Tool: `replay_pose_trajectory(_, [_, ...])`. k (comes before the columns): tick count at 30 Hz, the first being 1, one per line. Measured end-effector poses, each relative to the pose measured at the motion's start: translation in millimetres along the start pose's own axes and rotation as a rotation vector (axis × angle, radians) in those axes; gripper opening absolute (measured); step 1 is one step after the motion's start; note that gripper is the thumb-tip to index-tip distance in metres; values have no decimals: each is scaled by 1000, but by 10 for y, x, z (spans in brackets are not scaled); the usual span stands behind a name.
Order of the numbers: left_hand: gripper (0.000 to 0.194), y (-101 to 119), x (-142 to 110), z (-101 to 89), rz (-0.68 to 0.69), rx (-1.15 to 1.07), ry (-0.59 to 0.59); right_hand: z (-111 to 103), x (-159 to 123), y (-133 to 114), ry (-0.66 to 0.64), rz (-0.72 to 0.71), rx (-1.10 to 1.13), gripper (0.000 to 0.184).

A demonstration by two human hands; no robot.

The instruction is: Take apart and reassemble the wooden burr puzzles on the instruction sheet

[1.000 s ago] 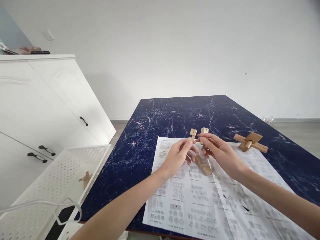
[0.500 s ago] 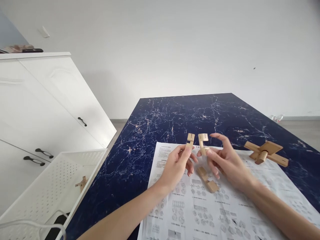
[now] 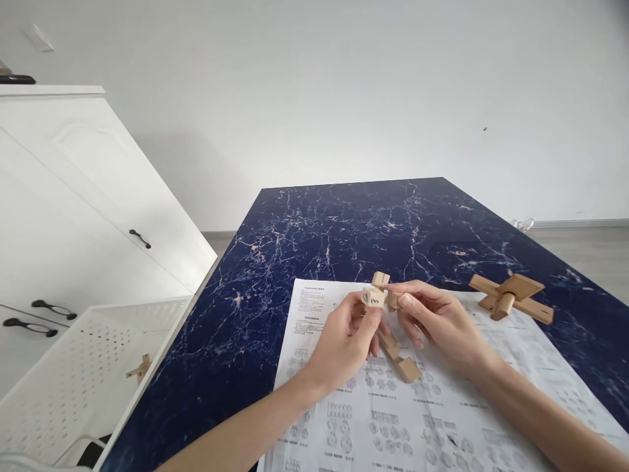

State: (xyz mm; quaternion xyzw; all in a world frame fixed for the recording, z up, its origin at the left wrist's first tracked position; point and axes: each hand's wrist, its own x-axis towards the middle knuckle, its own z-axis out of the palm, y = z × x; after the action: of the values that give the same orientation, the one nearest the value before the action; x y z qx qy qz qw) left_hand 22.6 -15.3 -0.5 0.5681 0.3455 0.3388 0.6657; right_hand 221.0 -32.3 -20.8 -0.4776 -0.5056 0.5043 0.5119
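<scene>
My left hand is closed on a notched wooden puzzle piece, whose top end sticks up past the fingers. A second wooden puzzle piece, with dark markings on its end, lies across the first one, and the two touch. My right hand pinches this crosswise piece at its right end. Fingers hide where the notches meet. Just below the hands, a loose notched piece rests on the printed sheet.
An assembled wooden cross-shaped puzzle stands at the sheet's right edge. The dark blue marbled table runs back towards the wall. Left of it are a white cabinet and a white perforated basket, which holds a small wooden piece.
My hands have come together. The right hand's piece has moved left and turned to lie across the left hand's piece. The whole view has shifted slightly to the right.
</scene>
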Motion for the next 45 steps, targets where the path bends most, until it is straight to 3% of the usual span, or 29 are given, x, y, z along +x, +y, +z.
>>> replay_pose_trajectory(4, [49,-6,-10,9,13,0,-14,31,-7,-28,33,-10,29,36])
replay_pose_trajectory(13, [46,7,-15,24,0,-21,19,90,-51,-148,127,-25,-170,51])
replay_pose_trajectory(20, [51,-13,-3,23,-11,-44,33,119,-68,-113,239,-71,-200,43])
replay_pose_trajectory(27, [54,-48,14,12,-7,-56,29,127,-88,-78,257,-82,-270,45])
replay_pose_trajectory(45, [51,-51,27,12,8,-18,53,127,-73,-19,200,-370,-364,19])
